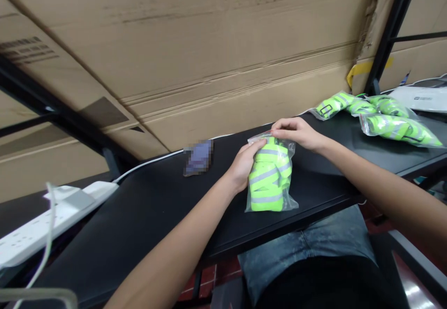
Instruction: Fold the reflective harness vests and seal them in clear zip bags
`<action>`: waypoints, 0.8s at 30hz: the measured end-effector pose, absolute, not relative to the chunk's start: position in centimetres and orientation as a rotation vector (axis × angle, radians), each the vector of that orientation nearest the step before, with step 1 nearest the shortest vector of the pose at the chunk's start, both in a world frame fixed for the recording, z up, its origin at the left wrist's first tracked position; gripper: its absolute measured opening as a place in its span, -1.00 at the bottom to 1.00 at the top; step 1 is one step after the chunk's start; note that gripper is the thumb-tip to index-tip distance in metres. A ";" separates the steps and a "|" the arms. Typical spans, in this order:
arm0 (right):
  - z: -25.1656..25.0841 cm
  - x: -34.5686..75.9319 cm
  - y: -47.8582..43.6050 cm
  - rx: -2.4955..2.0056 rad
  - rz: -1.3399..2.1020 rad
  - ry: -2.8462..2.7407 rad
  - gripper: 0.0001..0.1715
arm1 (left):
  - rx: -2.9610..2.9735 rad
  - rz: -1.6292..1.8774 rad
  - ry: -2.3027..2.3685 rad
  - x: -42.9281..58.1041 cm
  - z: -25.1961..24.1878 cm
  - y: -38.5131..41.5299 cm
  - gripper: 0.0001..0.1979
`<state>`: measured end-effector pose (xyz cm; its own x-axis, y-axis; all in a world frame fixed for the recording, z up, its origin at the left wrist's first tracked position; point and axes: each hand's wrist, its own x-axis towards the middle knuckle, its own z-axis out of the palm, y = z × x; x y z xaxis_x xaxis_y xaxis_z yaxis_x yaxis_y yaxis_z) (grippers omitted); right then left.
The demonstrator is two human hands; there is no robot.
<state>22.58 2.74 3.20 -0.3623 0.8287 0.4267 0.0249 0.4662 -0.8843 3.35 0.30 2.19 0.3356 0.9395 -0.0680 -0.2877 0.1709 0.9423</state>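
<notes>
Bag (pixel 270 178), clear plastic zip type w/ a red line along its top edge, is in both hands over the black table (pixel 157 220); can't tell if its near end rests on the tabletop. Inside: neon yellow-green strap bundle (pixel 265 185) w/ grey bands, folded & wrapped.

Taking bag as dial hub, 12 = far side: L hand (pixel 243 165) is approx at 10, gripping bag's edge, thumb on top, other fingers mostly hidden. R hand (pixel 295 133) is at 1, thumb & index pinching top edge nr the red line; can't tell if zip is fully sealed.

Pixelated item (pixel 199 157) lies on table btwn 9 & 10, apart from L hand; can't make out what it is. At 2, a cluster of filled bags (pixel 391 125), similar neon stuff inside, w/ white package (pixel 421 98) just beyond. Btwn 8 & 9: white power strip (pixel 52 225); white cable (pixel 150 162) runs from nr it along table's back edge. Cardboard (pixel 223 52) stands at 12, behind table. Lap in blue trousers (pixel 300 243) at 5, below table edge.
</notes>
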 end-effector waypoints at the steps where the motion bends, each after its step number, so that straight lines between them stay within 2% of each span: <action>1: 3.1 22.5 2.7 -0.714 1.084 -1.745 -0.65 | 1.026 0.999 0.808 3.3 2.0 0.3 -0.72; 9: 2.3 22.2 2.5 -0.721 1.286 -1.817 -0.59 | 1.074 1.024 0.809 3.6 1.5 -0.1 -0.66; 13: 2.4 22.5 2.5 -0.807 1.298 -1.875 -0.46 | 1.084 1.051 0.831 3.6 1.5 -0.2 -0.65; 17: 2.1 22.3 2.5 -0.774 1.288 -1.887 -0.57 | 1.034 1.062 0.894 3.6 1.4 0.1 -0.71; 21: 1.9 21.9 2.4 -0.726 1.033 -1.831 -0.58 | 0.987 1.112 0.929 3.5 1.2 0.4 -0.71; 24: 2.0 21.9 2.4 -0.720 1.094 -1.851 -0.56 | 1.012 1.128 0.940 3.4 1.1 0.5 -0.73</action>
<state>21.92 2.42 1.99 -0.4762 0.7955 0.3747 0.0550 0.4522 -0.8902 3.45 0.49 1.08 0.1791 0.9805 -0.0808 -0.2560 0.1258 0.9584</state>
